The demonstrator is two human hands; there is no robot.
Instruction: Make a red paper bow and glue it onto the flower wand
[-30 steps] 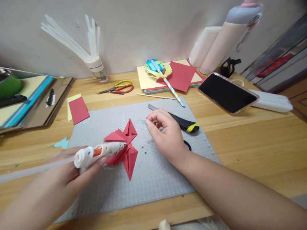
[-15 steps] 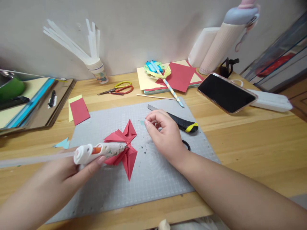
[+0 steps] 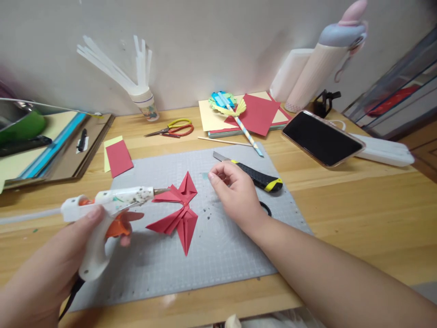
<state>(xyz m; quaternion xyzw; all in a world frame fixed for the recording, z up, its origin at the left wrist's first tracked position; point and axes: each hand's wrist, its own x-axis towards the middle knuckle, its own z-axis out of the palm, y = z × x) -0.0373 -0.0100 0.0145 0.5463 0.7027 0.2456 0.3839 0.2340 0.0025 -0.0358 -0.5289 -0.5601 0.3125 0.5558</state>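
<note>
My left hand (image 3: 78, 241) is wrapped round a white hot glue gun (image 3: 123, 198) with an orange trigger and a clear glue stick at its back. The gun's metal tip points right, over the upper left wing of a folded red paper butterfly (image 3: 186, 221). That butterfly lies on the grey cutting mat (image 3: 164, 271), with a small glossy spot at its middle. Right of it, my right hand (image 3: 235, 193) is closed in a pinch on a small light-blue scrap of paper (image 3: 205, 176). Behind that hand lies a black and yellow utility knife (image 3: 257, 175).
Scissors (image 3: 172, 128), a thin wooden stick (image 3: 223, 141) and a paper flower (image 3: 223, 102) on coloured sheets lie at the back. A cup of white glue sticks (image 3: 145, 105) stands by the wall. A phone (image 3: 322, 138) and a bottle (image 3: 324, 64) are at right.
My left hand has drawn the glue gun back to the left, so its tip has left the butterfly's middle. The gun now shows side-on. My right hand keeps its pinch.
</note>
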